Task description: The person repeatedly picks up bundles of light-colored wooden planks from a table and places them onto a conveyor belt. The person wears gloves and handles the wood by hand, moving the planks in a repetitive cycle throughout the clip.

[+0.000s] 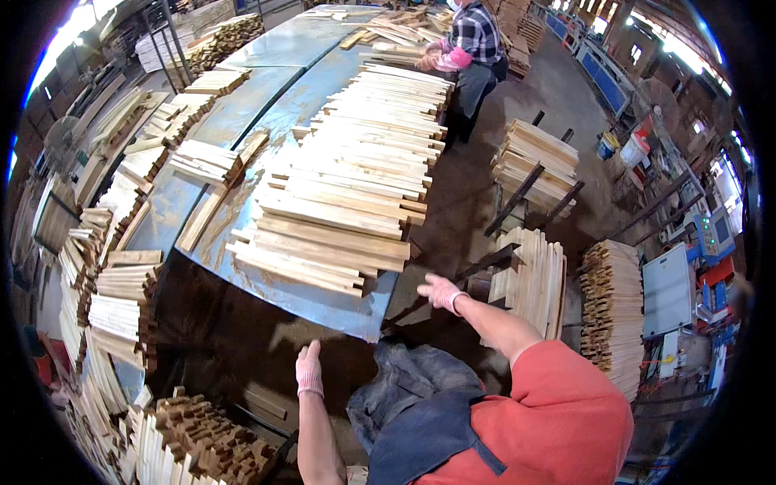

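My left hand [309,370], in a pinkish work glove, hangs just off the near edge of the blue metal table [356,315] with nothing in it, its fingers stretched out. Beyond the table's near right corner is my right hand [441,293], gloved alike, holding nothing, fingers extended and apart. Between and ahead of my hands, a long row of pale wooden strips [339,206] lies side by side across the table. Nearest to me are the front strips [299,271], their ends uneven. Neither hand touches the wood.
A co-worker [477,36] in a checked shirt and pink gloves handles wood at the far end. Stacked strips [529,275] stand in a rack with dark metal bars [517,198] at my right. More wood piles [206,436] fill the left; a control panel [715,234] stands far right.
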